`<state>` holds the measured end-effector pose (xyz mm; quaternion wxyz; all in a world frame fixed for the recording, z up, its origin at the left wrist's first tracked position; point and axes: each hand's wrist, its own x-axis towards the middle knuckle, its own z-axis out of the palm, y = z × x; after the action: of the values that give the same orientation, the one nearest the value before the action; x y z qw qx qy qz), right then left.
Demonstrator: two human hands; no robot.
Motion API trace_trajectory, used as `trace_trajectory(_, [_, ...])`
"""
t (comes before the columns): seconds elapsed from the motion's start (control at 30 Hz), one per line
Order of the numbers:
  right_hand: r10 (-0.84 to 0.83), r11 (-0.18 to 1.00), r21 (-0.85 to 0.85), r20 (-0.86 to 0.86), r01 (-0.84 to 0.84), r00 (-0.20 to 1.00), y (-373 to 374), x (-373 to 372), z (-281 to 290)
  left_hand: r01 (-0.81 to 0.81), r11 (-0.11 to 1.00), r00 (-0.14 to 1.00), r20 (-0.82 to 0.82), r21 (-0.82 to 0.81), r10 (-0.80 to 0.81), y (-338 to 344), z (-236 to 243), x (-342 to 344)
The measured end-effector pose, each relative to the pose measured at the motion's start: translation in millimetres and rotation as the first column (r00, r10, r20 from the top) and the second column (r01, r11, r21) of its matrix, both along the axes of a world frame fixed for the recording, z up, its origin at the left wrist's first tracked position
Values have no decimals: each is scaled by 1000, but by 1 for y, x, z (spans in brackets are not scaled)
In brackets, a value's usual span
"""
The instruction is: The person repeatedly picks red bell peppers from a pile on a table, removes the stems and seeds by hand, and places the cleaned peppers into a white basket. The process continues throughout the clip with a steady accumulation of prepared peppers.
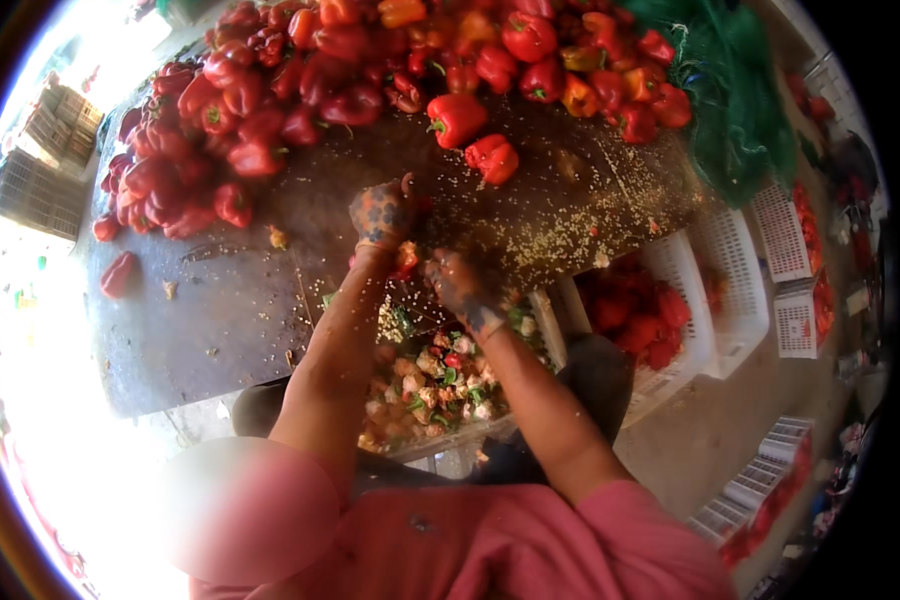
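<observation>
Your right hand is blurred, fingers bent; whether it grips anything cannot be told. Just beside it shows a red-orange pepper piece, partly lost in blur. Below, your forearms flank a bin of pepper cores. Your left hand curls farther forward, its palm side hidden, so its hold is unclear too. Pale seeds litter the dark, stained worktop. Beyond, heaped red peppers run off the upper edge; leftward, glare washes out the room around stacked crates.
</observation>
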<state>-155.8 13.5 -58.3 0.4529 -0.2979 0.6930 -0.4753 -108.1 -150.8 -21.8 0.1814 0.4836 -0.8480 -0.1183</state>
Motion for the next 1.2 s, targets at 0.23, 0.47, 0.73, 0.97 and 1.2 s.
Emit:
trace_trajectory(0.23, [38,985,-161,527,56,849,-9,-18,7,139,977,878,-436,-163,-198,-19,13,60])
trace_trajectory(0.47, [-31,919,-330,484,215,874,18,11,40,238,780,201,-815,579,544,128,39,73])
trace_trajectory(0.73, [193,890,-389,-149,-237,970,44,16,30,424,737,212,-849,526,484,132,22,81])
trace_trajectory(0.97, [-1,958,-268,-357,-101,934,38,46,-7,330,822,289,-879,464,380,137,10,81])
trace_trajectory(1.2, [151,969,-223,871,104,467,71,42,53,665,456,320,-777,591,541,135,35,87])
